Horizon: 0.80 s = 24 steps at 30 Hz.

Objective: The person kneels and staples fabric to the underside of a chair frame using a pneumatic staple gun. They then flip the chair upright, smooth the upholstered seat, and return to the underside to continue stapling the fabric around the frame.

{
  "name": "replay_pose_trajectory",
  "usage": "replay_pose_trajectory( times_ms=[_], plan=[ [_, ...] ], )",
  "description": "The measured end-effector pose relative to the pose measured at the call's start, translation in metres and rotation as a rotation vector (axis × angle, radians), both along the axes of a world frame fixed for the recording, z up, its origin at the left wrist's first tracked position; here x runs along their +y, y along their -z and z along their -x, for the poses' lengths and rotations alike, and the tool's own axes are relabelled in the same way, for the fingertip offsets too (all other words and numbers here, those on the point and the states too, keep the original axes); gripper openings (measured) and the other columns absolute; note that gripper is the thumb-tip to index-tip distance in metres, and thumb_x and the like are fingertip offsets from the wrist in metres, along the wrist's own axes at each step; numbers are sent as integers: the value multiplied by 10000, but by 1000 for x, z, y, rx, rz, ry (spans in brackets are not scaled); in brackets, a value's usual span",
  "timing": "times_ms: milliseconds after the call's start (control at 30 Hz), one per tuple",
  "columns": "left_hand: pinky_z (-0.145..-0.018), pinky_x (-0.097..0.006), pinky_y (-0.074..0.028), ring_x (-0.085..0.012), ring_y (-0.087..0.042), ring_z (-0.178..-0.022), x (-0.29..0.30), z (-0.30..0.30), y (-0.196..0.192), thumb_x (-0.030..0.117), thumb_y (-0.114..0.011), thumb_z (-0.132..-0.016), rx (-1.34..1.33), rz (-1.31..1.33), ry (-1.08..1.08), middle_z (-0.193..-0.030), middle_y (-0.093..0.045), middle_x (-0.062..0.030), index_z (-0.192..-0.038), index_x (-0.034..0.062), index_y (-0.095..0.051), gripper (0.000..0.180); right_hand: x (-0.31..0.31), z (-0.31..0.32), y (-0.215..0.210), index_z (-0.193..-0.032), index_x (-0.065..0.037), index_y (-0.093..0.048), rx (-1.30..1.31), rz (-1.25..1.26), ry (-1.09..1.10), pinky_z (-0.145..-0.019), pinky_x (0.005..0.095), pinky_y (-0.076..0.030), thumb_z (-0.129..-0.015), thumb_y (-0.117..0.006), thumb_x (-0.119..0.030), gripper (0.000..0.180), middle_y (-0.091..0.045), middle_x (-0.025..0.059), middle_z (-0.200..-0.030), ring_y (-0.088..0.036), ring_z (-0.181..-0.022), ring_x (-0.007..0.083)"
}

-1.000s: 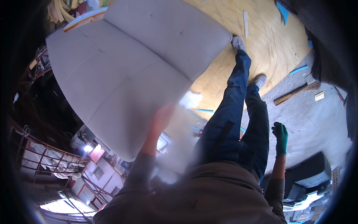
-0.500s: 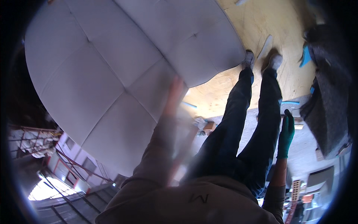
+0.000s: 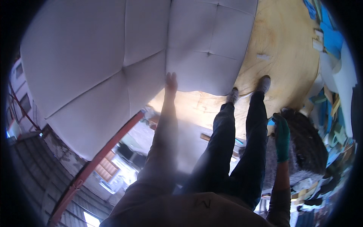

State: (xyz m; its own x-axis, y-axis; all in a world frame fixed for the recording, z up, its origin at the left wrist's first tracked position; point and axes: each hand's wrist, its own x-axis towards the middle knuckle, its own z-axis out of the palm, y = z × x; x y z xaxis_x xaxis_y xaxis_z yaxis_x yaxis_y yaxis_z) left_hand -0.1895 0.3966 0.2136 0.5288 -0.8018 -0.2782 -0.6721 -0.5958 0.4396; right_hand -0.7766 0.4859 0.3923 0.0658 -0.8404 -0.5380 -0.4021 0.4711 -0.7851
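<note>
A large pale grey upholstered piece, like a sofa with a tall padded back [image 3: 87, 56] and a lower seat part [image 3: 193, 72], fills the upper left. Stitched seams and tufted points cross it. My bare left hand [image 3: 171, 83] reaches forward to the lower end of the crease between these two parts. Its slightly blurred fingers are stretched out, and they seem to rest on the cover with nothing held. By my right thigh hangs my right hand [image 3: 282, 139] in a green glove with dark fingertips. Its fingers are loosely extended and grip nothing.
I stand on a yellowish board floor [image 3: 280, 56]. Dark fuzzy material [image 3: 302, 151] lies beside my right hand. Blue and white foam offcuts [image 3: 332, 41] pile up along the right. A reddish metal beam [image 3: 94, 166] runs at the lower left.
My view has turned, so the upholstered piece and floor appear rotated, and the scrap pile now shows at right. My left hand stays at the crease; my right still hangs by my thigh.
</note>
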Motion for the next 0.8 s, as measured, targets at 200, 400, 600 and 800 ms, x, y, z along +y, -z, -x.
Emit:
replay_pose_trajectory(
  times_ms=[200, 400, 600, 800],
  plan=[
    [-982, -460, -453, -422, -595, -1140, -25, 0, 35, 417, -454, -1072, 231, -108, -284, -1199, -663, -257, -1207, -21, -631, 491, -79, 10, 2, -1290, -5, -655, -72, -200, -9, -1076, 370, -498, -1036, -528, -43, 287, -675, 153, -1263, -640, -1207, 237],
    [-916, -434, -478, -330, -588, -1029, -115, -24, 40, 381, -500, -1027, 364, -103, -523, -1114, -657, -221, -1179, -8, -628, 437, -160, -64, -44, -1299, 23, -627, 173, -187, -513, -1067, 380, -511, -1056, -508, -73, 287, -655, 163, -1272, -650, -1183, 255],
    [-949, -420, -484, -289, -583, -1083, -146, -22, 54, 391, -565, -965, 296, 1, -550, -1242, -634, -211, -1336, -15, -568, 550, -210, -76, -18, -1332, 32, -607, 94, -170, -454, -1087, 371, -494, -1084, -448, -101, 323, -638, 173, -1317, -632, -1229, 271],
    [-1056, -438, -446, -352, -565, -1267, -148, -17, 83, 337, -566, -970, 266, 71, -526, -1435, -575, -221, -1441, -3, -520, 583, -278, -62, 35, -1352, 53, -597, -113, 36, -633, -1086, 346, -490, -1085, -467, -74, 323, -657, 170, -1322, -635, -1241, 262]
  ],
)
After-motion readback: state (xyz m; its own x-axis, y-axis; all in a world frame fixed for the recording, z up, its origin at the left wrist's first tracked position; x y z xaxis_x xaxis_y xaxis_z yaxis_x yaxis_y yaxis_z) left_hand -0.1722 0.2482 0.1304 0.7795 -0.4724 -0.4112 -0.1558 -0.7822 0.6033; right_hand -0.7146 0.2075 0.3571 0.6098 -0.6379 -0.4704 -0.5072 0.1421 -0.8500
